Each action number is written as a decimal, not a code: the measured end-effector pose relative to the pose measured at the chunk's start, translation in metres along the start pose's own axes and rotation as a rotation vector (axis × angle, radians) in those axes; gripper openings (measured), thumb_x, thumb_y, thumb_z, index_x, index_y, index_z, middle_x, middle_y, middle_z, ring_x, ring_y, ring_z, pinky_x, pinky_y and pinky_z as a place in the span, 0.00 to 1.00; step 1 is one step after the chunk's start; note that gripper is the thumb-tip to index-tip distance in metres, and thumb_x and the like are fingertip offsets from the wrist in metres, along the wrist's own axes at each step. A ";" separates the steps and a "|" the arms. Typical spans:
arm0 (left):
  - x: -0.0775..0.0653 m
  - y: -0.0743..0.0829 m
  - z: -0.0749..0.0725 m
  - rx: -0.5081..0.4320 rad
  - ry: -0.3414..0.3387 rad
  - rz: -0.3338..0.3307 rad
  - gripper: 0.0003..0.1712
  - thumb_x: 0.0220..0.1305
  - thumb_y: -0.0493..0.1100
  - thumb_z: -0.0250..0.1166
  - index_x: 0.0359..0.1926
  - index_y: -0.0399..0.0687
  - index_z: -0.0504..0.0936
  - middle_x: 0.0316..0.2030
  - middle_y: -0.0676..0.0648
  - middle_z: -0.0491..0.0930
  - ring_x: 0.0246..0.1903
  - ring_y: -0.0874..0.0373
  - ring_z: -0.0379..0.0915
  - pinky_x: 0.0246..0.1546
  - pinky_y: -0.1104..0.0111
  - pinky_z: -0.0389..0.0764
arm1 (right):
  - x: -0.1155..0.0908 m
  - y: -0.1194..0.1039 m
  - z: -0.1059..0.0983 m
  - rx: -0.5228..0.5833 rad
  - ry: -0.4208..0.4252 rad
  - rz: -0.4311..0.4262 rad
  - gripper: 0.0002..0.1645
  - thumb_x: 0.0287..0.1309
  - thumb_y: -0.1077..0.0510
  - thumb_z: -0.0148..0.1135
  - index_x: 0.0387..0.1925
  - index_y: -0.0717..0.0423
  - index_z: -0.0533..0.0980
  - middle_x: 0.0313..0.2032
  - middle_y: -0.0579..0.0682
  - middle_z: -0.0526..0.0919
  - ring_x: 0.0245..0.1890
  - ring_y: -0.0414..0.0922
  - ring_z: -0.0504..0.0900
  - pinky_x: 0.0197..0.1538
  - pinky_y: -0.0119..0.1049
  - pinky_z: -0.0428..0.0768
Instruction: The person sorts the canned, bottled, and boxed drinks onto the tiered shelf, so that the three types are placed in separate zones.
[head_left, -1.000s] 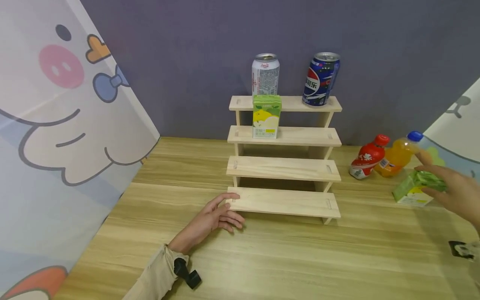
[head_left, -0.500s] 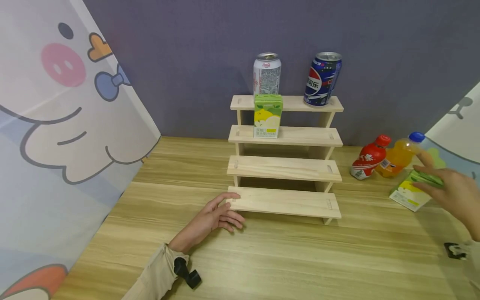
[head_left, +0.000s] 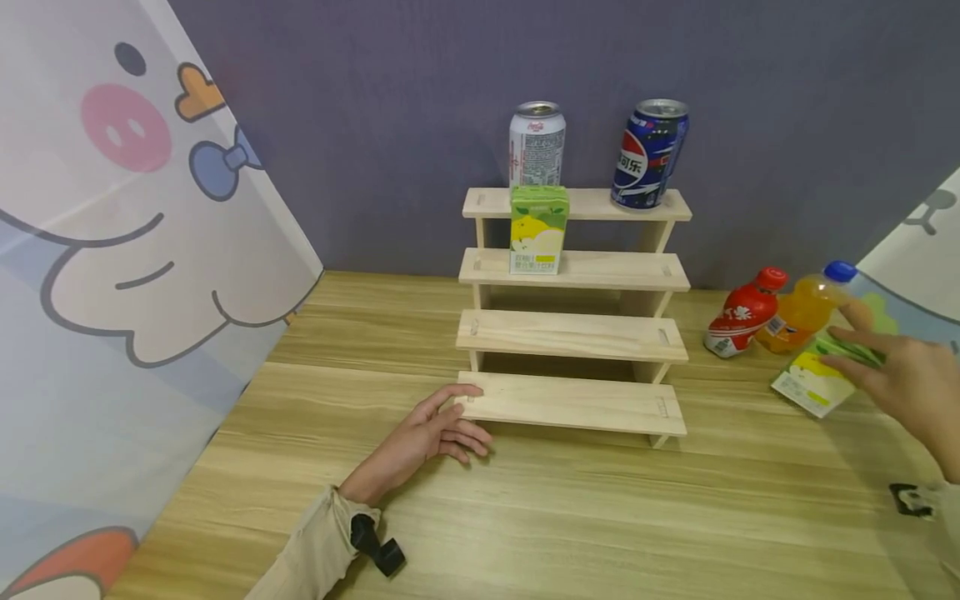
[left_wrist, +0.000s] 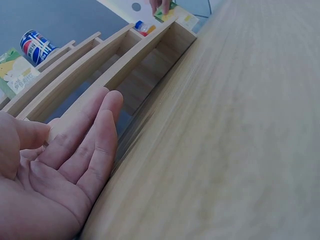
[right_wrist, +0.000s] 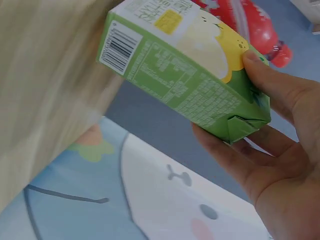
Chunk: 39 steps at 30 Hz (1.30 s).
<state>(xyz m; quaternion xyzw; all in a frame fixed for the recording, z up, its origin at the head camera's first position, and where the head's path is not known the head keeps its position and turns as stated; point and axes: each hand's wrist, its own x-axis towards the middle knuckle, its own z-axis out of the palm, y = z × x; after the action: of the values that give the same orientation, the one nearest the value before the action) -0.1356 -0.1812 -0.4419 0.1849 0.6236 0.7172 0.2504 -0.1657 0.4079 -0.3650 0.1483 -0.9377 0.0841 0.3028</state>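
Observation:
In the head view my right hand grips a green-and-yellow juice carton by its top end at the right. The right wrist view shows the carton tilted, thumb on one side and fingers on the other. My left hand rests at the left end of the lowest step of a wooden stepped rack, its index finger on the board and the other fingers loosely extended below. Another juice carton stands upright on the second step from the top.
A white can and a blue Pepsi can stand on the top step. Right of the rack are a red bottle and an orange-drink bottle with a blue cap. Cartoon-printed panels flank the table.
The carton in my right hand has turned and tilted, its yellow front now facing more toward me, and shifted slightly left. My left hand stays at the rack.

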 end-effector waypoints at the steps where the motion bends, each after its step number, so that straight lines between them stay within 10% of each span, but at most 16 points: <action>1: 0.000 0.000 0.000 -0.001 0.000 0.000 0.24 0.82 0.49 0.42 0.73 0.50 0.60 0.48 0.32 0.83 0.46 0.38 0.82 0.40 0.58 0.84 | 0.002 -0.002 -0.002 -0.014 0.019 -0.008 0.56 0.60 0.20 0.43 0.43 0.72 0.82 0.04 0.38 0.51 0.05 0.35 0.45 0.08 0.30 0.49; 7: 0.000 0.001 0.001 0.002 0.001 -0.001 0.24 0.82 0.49 0.41 0.73 0.50 0.60 0.48 0.32 0.83 0.46 0.38 0.82 0.40 0.58 0.84 | 0.009 -0.017 -0.012 -0.051 0.073 -0.020 0.63 0.55 0.15 0.35 0.43 0.72 0.82 0.04 0.40 0.51 0.04 0.37 0.46 0.08 0.31 0.48; 9: -0.001 0.001 0.001 0.004 0.001 0.002 0.24 0.82 0.49 0.41 0.73 0.50 0.60 0.48 0.32 0.83 0.47 0.38 0.82 0.41 0.58 0.84 | 0.011 -0.023 -0.014 -0.038 0.062 -0.011 0.59 0.58 0.18 0.39 0.44 0.71 0.82 0.05 0.50 0.66 0.05 0.36 0.46 0.08 0.31 0.49; 12: -0.001 0.001 0.001 0.006 -0.001 0.003 0.24 0.82 0.49 0.41 0.73 0.50 0.60 0.48 0.32 0.83 0.47 0.38 0.82 0.41 0.58 0.84 | 0.013 -0.031 -0.016 -0.021 0.046 -0.019 0.52 0.63 0.23 0.46 0.45 0.70 0.81 0.31 0.69 0.85 0.05 0.33 0.45 0.08 0.30 0.49; 15: -0.001 0.001 0.001 0.008 -0.004 0.006 0.24 0.82 0.49 0.41 0.73 0.50 0.60 0.48 0.32 0.83 0.47 0.38 0.82 0.41 0.58 0.84 | 0.016 -0.037 -0.018 0.004 0.046 -0.043 0.44 0.66 0.29 0.52 0.45 0.70 0.81 0.51 0.75 0.77 0.06 0.30 0.43 0.09 0.30 0.49; 25: -0.001 0.000 0.000 0.006 -0.012 0.014 0.24 0.82 0.49 0.41 0.73 0.50 0.60 0.48 0.32 0.83 0.47 0.38 0.82 0.41 0.57 0.84 | 0.036 -0.054 -0.027 0.059 0.130 -0.189 0.50 0.63 0.24 0.46 0.42 0.69 0.83 0.29 0.73 0.83 0.08 0.35 0.65 0.12 0.26 0.58; 31: -0.001 0.000 0.000 -0.003 -0.014 0.015 0.24 0.82 0.48 0.41 0.73 0.50 0.60 0.48 0.31 0.83 0.47 0.38 0.82 0.41 0.58 0.84 | 0.048 -0.074 -0.037 0.063 0.109 -0.202 0.22 0.58 0.53 0.73 0.44 0.67 0.82 0.38 0.68 0.85 0.16 0.54 0.76 0.19 0.23 0.65; 39: 0.000 0.000 0.000 0.003 -0.014 0.010 0.24 0.82 0.48 0.41 0.73 0.49 0.59 0.48 0.32 0.83 0.47 0.38 0.82 0.41 0.58 0.84 | 0.075 -0.100 -0.050 0.090 0.106 -0.212 0.23 0.43 0.68 0.78 0.45 0.66 0.83 0.37 0.65 0.86 0.27 0.57 0.81 0.29 0.25 0.69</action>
<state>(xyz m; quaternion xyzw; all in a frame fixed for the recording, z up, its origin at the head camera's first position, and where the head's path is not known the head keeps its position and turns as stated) -0.1357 -0.1816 -0.4419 0.1933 0.6220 0.7161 0.2509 -0.1632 0.3091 -0.2737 0.2552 -0.8947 0.1015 0.3522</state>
